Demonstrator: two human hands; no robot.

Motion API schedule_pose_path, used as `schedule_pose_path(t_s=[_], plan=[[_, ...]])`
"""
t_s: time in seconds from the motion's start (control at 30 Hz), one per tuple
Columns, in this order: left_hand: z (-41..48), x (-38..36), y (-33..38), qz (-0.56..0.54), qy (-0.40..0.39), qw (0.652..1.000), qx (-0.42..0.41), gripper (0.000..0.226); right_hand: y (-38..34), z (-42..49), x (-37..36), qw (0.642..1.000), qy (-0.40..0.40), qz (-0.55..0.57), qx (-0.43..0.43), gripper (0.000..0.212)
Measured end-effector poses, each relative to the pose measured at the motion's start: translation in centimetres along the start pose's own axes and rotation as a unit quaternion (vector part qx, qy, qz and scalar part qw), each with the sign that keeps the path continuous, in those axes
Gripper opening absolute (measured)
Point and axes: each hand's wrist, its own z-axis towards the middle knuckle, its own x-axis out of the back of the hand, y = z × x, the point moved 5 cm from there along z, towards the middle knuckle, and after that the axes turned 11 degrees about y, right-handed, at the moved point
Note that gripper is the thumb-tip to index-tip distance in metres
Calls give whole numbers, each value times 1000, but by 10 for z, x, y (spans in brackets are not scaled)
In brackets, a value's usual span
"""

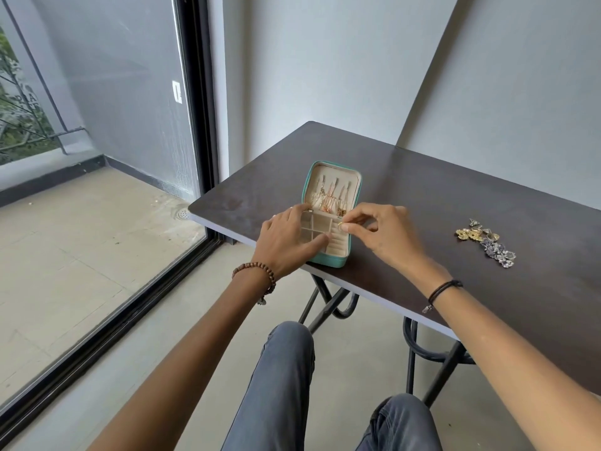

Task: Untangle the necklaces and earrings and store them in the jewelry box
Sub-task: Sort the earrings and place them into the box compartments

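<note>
Far left: glass door, not part of the work. Left hand lies flat on the near left of the jewelry box, fingers straight and spread across the divided tray, thumb up by the hinge; it holds nothing and appears to steady the box. The box stands open at the left front edge of the table, lid up, with necklaces hanging inside the lid. Right hand pinches a small gold piece between thumb and forefinger over the right side of the tray, above the slotted section; too small to tell whether earring or ring. Further right, well apart from the box, a pile of earrings lies on the table. Judgement: necklaces look stored; the step in hand is placing small pieces one by one. Next move calls for a precise lowering into a slot, then a reach right for another piece from the pile.
</note>
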Motion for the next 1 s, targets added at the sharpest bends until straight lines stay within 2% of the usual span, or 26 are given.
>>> schedule_pose_path(t_s=[0.13, 0.37, 1.0], plan=[[-1, -5, -5, -1, 7, 1000, 10, 76, -1, -1, -4, 999, 35, -34, 15, 9], [-2, -5, -7, -20, 19, 999, 26, 73, -6, -7, -10, 997, 50, -49, 40, 9], [0, -7, -8, -24, 22, 999, 42, 70, 1, -17, -7, 999, 48, 6, 22, 13]])
